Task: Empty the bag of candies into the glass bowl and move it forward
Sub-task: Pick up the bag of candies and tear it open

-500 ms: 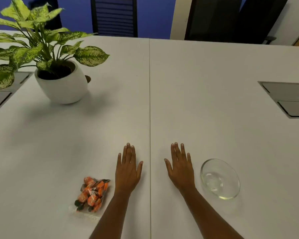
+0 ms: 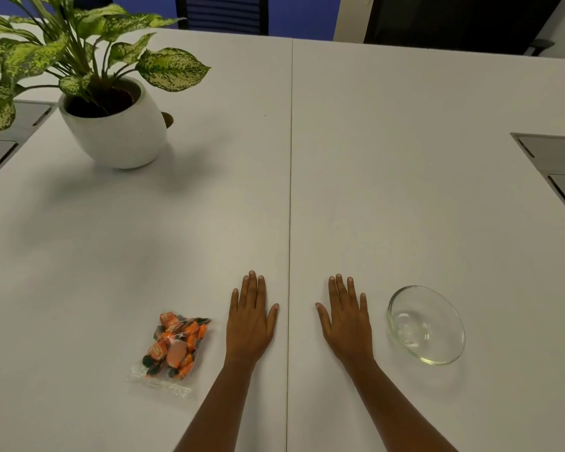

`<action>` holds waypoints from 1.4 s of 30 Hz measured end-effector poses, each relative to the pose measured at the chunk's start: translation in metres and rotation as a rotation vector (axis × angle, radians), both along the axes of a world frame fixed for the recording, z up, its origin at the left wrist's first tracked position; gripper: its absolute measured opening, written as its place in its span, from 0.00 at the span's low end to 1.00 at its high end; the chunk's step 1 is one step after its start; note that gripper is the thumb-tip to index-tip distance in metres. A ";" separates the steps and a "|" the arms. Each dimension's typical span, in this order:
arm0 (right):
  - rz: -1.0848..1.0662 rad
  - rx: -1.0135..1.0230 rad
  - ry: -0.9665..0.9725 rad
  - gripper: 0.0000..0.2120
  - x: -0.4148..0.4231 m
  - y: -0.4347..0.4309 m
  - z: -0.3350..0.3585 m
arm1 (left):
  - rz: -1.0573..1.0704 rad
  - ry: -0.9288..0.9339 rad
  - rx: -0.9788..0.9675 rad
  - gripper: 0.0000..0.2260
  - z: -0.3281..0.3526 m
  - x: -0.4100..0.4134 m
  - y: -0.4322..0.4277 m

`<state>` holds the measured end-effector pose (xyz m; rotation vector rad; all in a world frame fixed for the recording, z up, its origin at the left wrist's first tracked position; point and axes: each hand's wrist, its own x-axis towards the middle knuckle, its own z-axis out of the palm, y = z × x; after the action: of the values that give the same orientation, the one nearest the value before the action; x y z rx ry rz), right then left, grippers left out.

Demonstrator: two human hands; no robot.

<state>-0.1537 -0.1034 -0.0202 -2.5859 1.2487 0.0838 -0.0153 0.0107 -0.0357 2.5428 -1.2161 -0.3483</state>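
A clear plastic bag of orange-wrapped candies (image 2: 173,349) lies flat on the white table (image 2: 209,223), near the front. Just right of it my left hand (image 2: 250,321) rests palm down, fingers extended, holding nothing. My right hand (image 2: 346,321) lies flat the same way on the other side of the table's centre seam. An empty glass bowl (image 2: 426,326) stands upright a short way right of my right hand. Neither hand touches the bag or the bowl.
A leafy plant in a white pot (image 2: 118,125) stands at the back left. Grey cable hatches sit in the table at the left edge (image 2: 0,148) and right edge (image 2: 555,168). Dark chairs (image 2: 222,14) stand beyond the far edge.
The view has tilted slightly down. Both hands, the bag and the bowl stay where they were.
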 end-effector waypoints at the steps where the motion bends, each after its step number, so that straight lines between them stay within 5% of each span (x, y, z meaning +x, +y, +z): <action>1: -0.001 0.001 0.004 0.47 -0.001 0.000 -0.001 | 0.002 -0.003 -0.003 0.27 0.000 0.000 0.000; 11: 0.005 0.011 -0.015 0.50 0.007 0.005 0.007 | 0.011 0.049 0.063 0.28 0.011 -0.002 -0.002; 16: -0.023 0.163 -0.224 0.27 0.037 0.024 0.023 | 0.089 0.035 -0.015 0.27 0.033 0.005 0.006; 24: -0.040 0.445 -0.540 0.16 0.084 0.086 0.045 | 0.411 -0.037 -0.030 0.26 0.061 0.037 0.055; 29: -0.056 0.696 -0.418 0.16 0.104 0.114 0.045 | 0.696 0.179 0.078 0.27 0.069 0.054 0.083; 34: -0.120 0.911 -0.370 0.15 0.113 0.129 0.043 | 0.752 0.341 0.044 0.25 0.068 0.057 0.088; 42: -0.183 0.900 -0.422 0.15 0.108 0.111 0.061 | 0.848 0.636 -0.168 0.18 0.063 0.054 0.069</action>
<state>-0.0458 0.0075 0.0408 -1.6077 0.9666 0.0443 0.0386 0.0801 0.0274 2.2578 0.0756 -0.7107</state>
